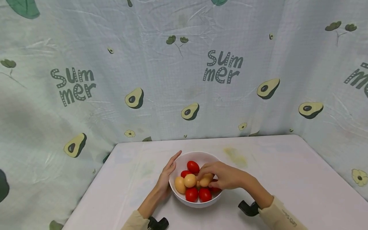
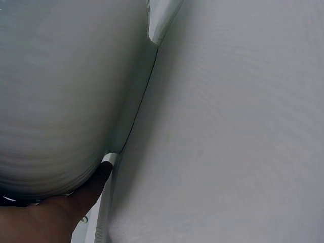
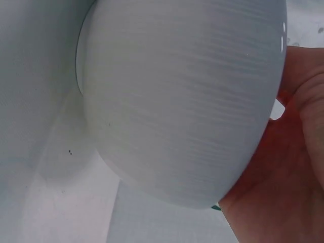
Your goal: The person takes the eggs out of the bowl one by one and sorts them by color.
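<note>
Right hand (image 1: 224, 176): fingers curled round tan egg (image 1: 205, 181), inside bowl (image 1: 198, 205). Left hand (image 1: 166, 177): fingers straight along bowl side (no clasp seen). Risk: smooth egg could slip; uneven push could tilt bowl.

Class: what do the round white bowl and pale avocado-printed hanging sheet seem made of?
Round white bowl: perhaps plastic or glazed ceramic, smooth and glossy; bright glints show near its edge. Pale avocado-printed hanging sheet: probably thin cloth, perhaps coated; faint sheen along creases.
</note>
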A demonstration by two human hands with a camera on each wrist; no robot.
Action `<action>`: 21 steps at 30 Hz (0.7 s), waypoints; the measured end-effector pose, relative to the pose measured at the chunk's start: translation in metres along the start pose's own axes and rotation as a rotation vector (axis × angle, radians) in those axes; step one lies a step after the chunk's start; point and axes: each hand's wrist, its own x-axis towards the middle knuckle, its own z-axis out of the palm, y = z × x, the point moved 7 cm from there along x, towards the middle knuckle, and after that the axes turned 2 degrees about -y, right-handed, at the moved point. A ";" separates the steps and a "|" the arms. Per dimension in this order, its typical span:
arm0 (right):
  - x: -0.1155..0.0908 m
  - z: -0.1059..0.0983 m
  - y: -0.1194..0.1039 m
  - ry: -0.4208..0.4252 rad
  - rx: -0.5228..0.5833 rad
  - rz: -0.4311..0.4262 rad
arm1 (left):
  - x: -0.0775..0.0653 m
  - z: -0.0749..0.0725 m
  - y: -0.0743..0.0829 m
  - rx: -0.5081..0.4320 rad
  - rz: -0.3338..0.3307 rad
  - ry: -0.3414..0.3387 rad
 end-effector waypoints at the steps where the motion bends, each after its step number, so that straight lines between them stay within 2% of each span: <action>1: -0.001 -0.002 0.000 0.007 0.001 0.005 | 0.000 0.000 0.000 0.001 0.000 0.002; 9: -0.009 -0.017 0.001 0.044 0.059 0.072 | 0.001 0.001 -0.001 0.011 -0.024 0.018; 14: -0.013 -0.027 0.001 0.066 0.065 0.059 | 0.001 0.001 -0.002 0.014 -0.024 0.022; 21: -0.024 -0.048 0.000 0.131 0.041 0.031 | 0.000 -0.001 -0.002 0.012 -0.031 0.062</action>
